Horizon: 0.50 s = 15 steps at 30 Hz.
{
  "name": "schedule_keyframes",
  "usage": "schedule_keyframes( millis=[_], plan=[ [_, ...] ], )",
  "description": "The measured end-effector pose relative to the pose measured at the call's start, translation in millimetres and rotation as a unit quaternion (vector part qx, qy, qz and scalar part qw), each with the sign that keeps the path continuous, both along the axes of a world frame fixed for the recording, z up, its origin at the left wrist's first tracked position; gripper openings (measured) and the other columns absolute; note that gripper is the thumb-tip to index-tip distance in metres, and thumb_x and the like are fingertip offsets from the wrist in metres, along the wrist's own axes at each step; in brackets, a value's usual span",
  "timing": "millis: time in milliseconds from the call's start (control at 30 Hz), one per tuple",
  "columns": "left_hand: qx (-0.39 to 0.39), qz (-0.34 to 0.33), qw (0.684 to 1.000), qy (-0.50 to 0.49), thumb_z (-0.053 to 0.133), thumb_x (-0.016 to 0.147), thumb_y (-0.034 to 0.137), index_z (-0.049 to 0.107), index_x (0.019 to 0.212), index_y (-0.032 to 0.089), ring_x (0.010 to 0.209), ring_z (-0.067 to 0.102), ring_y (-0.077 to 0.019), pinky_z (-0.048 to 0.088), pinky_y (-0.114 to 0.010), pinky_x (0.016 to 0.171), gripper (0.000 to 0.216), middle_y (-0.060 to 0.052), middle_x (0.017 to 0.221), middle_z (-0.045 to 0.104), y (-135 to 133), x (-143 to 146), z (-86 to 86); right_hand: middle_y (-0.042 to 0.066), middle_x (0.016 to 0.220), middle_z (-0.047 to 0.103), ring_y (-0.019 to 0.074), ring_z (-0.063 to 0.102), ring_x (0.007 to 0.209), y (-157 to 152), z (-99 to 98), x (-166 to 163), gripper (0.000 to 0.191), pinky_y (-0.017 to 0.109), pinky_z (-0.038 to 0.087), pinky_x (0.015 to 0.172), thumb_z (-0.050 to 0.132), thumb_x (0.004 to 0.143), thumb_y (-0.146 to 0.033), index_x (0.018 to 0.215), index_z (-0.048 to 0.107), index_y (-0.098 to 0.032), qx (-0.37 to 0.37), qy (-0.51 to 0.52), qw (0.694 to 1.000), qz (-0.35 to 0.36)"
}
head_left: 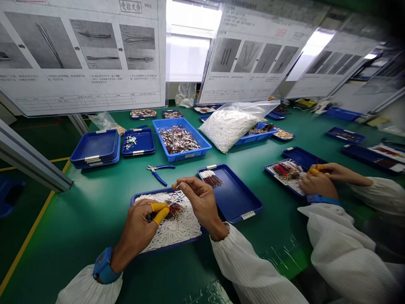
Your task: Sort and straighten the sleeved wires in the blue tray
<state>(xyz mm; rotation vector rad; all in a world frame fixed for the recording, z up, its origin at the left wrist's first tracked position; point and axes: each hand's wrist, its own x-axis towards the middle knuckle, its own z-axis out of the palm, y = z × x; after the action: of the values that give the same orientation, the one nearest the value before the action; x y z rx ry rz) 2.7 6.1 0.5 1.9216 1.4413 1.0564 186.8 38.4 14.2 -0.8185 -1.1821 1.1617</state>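
Yellow finger cots cover the thumb and index finger of my left hand (139,226), which pinches thin wires (173,196) above a blue tray (171,246). Just to the right, my right hand (202,202) is closed, thumb against fingers, at the upper end of these wires. Something small and pale shows at its fingertips, too small to name surely. White sleeve pieces (177,229) fill the tray beneath, and a bundle of red and black wires (174,210) lies on top, partly hidden by my left hand.
Blue-handled pliers (160,173) lie behind the tray. A blue tray (236,194) holds a row of sleeved wires (211,178). Farther back are a wire-filled bin (180,139), stacked trays (95,147) and a bag of white sleeves (229,126). A co-worker's hands (319,183) work at right.
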Motion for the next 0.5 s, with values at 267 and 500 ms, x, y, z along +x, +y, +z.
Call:
schedule_keyframes(
  millis=[267, 500],
  plan=[
    [0.0, 0.002, 1.0, -0.009, 0.071, 0.082, 0.029, 0.083, 0.091, 0.028, 0.083, 0.071, -0.0235, 0.056, -0.036, 0.075, 0.015, -0.004, 0.085, 0.079, 0.8, -0.8, -1.4, 0.004, 0.082, 0.077, 0.0227, 0.073, 0.084, 1.8, -1.8, 2.5, 0.019, 0.04, 0.056, 0.085, 0.076, 0.086, -0.04, 0.093, 0.077, -0.022, -0.012, -0.018, 1.0, 0.015],
    [-0.001, 0.022, 0.998, -0.059, 0.072, 0.083, 0.033, 0.082, 0.093, 0.028, 0.087, 0.071, -0.0237, 0.057, -0.037, 0.08, 0.015, -0.003, 0.088, 0.079, 0.3, -1.9, -0.1, 0.005, 0.097, 0.077, 0.0222, 0.07, 0.096, 0.7, 0.2, 4.9, 0.025, 0.038, 0.054, 0.091, 0.074, 0.087, -0.044, 0.101, 0.075, -0.023, -0.021, -0.022, 0.999, 0.04]
  ],
)
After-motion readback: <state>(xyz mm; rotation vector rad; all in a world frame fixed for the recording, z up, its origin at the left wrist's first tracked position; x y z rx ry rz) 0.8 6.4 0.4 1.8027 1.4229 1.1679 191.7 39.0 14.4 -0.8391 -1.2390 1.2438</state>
